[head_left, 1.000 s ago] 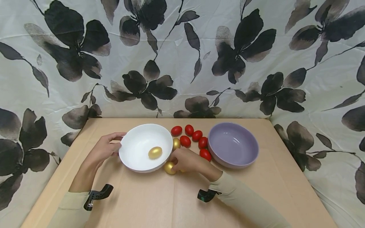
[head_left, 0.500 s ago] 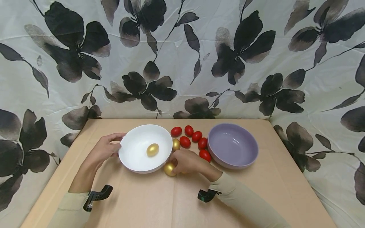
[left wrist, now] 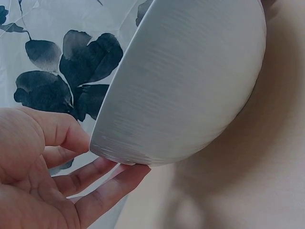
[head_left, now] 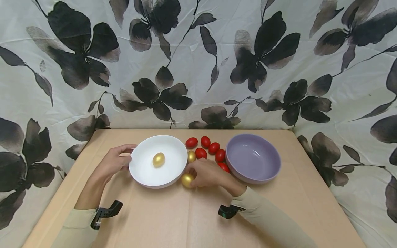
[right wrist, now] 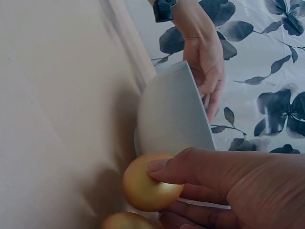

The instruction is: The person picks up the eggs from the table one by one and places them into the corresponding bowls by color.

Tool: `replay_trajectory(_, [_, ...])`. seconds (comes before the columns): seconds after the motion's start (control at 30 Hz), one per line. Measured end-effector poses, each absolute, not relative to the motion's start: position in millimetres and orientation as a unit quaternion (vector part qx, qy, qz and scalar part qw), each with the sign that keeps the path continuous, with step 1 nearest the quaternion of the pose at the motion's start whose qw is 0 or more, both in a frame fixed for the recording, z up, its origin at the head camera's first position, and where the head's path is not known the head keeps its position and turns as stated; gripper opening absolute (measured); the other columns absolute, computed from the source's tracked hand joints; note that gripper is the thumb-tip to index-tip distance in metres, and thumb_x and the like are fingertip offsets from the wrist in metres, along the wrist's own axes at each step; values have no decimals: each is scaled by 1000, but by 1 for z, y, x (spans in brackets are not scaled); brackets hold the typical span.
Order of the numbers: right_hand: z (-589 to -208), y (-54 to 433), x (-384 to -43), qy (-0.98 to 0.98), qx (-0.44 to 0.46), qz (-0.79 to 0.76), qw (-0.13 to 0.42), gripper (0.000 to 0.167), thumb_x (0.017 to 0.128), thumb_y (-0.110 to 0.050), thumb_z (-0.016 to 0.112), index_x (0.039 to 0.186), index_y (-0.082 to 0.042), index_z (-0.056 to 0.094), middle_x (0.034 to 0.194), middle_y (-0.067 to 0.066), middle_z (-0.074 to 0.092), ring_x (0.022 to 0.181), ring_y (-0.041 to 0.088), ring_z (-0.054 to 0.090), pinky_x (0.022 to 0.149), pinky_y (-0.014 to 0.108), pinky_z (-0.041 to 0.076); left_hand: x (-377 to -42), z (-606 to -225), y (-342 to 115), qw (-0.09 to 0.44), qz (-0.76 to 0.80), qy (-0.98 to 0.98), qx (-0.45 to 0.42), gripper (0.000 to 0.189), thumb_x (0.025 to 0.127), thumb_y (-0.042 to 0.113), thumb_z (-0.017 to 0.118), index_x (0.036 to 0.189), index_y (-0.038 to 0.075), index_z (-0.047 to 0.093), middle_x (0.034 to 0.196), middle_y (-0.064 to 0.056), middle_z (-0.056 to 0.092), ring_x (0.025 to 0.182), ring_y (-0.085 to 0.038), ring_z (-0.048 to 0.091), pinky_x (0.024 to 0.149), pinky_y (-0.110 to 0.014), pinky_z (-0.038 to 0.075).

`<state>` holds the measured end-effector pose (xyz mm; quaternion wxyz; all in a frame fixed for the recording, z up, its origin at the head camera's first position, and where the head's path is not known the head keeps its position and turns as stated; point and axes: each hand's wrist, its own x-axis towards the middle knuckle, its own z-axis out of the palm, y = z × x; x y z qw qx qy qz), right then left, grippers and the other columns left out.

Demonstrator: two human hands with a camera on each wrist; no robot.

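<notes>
My left hand (head_left: 115, 160) holds the left rim of a white bowl (head_left: 142, 172). In the left wrist view, its thumb meets the rim and its fingertips (left wrist: 138, 175) touch the underside. Inside the bowl lies one golden egg (head_left: 159, 159). My right hand (head_left: 207, 173) pinches another golden egg (right wrist: 151, 183) close to the bowl's right side, thumb on top. Below that one, the right wrist view catches part of a further golden egg (right wrist: 127, 222). One more golden egg (head_left: 191, 156) rests against the bowl, behind my right hand.
Several red eggs (head_left: 214, 148) lie between the two bowls, one partly hidden by my right hand. A purple bowl (head_left: 252, 158) with nothing in it stands to the right. The wooden table (head_left: 161, 220) ends at a floral cloth (head_left: 192, 62) behind.
The egg in the white bowl has rolled leftward and a little back. My right hand has shifted slightly right with the pinched egg. My left hand stays at the rim.
</notes>
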<state>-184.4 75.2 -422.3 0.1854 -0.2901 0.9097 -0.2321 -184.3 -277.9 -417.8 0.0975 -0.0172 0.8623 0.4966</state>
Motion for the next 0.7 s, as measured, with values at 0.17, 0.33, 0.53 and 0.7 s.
replay_trajectory(0.17, [-415, 84, -186, 915, -293, -224, 162, 39, 77, -27, 86, 115, -26, 76, 92, -13, 68, 87, 13, 59, 72, 27, 50, -185, -418, -277, 95, 501, 860, -12, 55, 93, 2, 51, 148, 1, 48, 138, -28, 51, 89, -27, 62, 69, -33, 57])
replay_trajectory(0.33, [-410, 95, -187, 908, -275, -267, 168, 41, 78, -21, 86, 118, -20, 74, 99, -8, 69, 93, 16, 61, 74, 27, 52, -185, -418, -278, 92, 497, 863, -13, 58, 90, 1, 51, 148, 1, 48, 137, -28, 53, 86, -25, 62, 66, -36, 57])
replay_trajectory(0.53, [-406, 106, -191, 889, -250, -335, 186, 48, 81, -17, 85, 126, -17, 72, 108, -1, 71, 96, 20, 68, 73, 27, 57, -184, -417, -277, 91, 493, 865, -13, 59, 89, 1, 50, 148, 1, 47, 137, -28, 52, 87, -24, 61, 67, -37, 56])
replay_trajectory(0.7, [-404, 113, -196, 878, -262, -362, 169, 45, 81, -18, 85, 125, -20, 73, 113, -4, 72, 97, 17, 68, 81, 30, 57, -184, -416, -277, 92, 497, 863, -12, 59, 90, 1, 50, 149, 0, 47, 138, -28, 52, 87, -25, 61, 68, -38, 57])
